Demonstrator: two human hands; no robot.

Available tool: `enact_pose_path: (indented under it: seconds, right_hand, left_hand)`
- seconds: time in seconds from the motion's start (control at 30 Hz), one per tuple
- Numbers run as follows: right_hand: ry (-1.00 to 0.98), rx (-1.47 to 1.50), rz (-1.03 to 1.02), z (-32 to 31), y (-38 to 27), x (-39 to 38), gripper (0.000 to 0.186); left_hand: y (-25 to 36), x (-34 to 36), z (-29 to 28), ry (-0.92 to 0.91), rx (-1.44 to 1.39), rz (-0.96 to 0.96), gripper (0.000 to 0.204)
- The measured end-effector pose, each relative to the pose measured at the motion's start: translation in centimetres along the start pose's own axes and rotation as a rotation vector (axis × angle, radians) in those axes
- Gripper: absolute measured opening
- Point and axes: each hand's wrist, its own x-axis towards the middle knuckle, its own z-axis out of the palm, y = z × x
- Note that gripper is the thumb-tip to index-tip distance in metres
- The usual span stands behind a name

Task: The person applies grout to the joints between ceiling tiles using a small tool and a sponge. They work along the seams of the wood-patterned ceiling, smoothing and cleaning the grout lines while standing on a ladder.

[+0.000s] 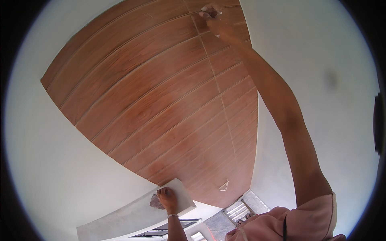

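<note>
Head view: right hand [215, 18] reaches up to the wood-look ceiling [161, 100], fingers pinched on a small whitish bit, too small to identify, pressed at a pale seam [217, 86] between panels. Left hand [167, 199] rests below the ceiling on a white ledge [132, 217], fingers curled over a brownish scrap [155, 202]. White walls [321, 80] flank the ceiling.

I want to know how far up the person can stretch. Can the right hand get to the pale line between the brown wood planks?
Probably yes: the right hand already looks pressed on the pale seam, arm fully stretched, nothing blocking it.
</note>
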Motion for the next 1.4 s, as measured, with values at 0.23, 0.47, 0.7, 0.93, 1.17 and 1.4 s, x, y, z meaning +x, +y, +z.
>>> enact_pose_path:
  seconds: [0.23, 0.47, 0.7, 0.93, 1.17, 1.4]
  right_hand:
    - [-0.114, -0.118, -0.695, 5.9, -7.9, 1.6, 0.003]
    - [-0.27, -0.158, -0.691, 8.5, -8.9, 4.5, 0.006]
    - [-0.471, -0.285, -0.744, 8.5, -10.2, 6.6, 0.006]
    - [-0.483, -0.463, -0.759, 8.1, -10.5, 7.2, 0.01]
    - [-0.539, -0.458, -0.713, 7.2, -12.0, 6.5, 0.013]
    - [-0.524, -0.496, -0.879, 7.0, -12.3, 5.7, 0.013]
  left_hand:
    - [-0.4, -0.1, -0.2, 0.026, -0.07, 0.047, 0.013]
    - [0.0, 0.0, -0.2, 0.034, -0.055, -0.014, 0.013]
    - [0.5, -0.1, -0.6, 0.051, -0.068, -0.016, 0.013]
    - [0.2, -0.1, -0.6, 0.057, -0.079, 0.006, 0.012]
    - [0.3, -0.3, -0.6, 0.061, -0.074, -0.039, 0.013]
    - [0.3, -0.3, -0.7, 0.039, -0.089, -0.035, 0.013]
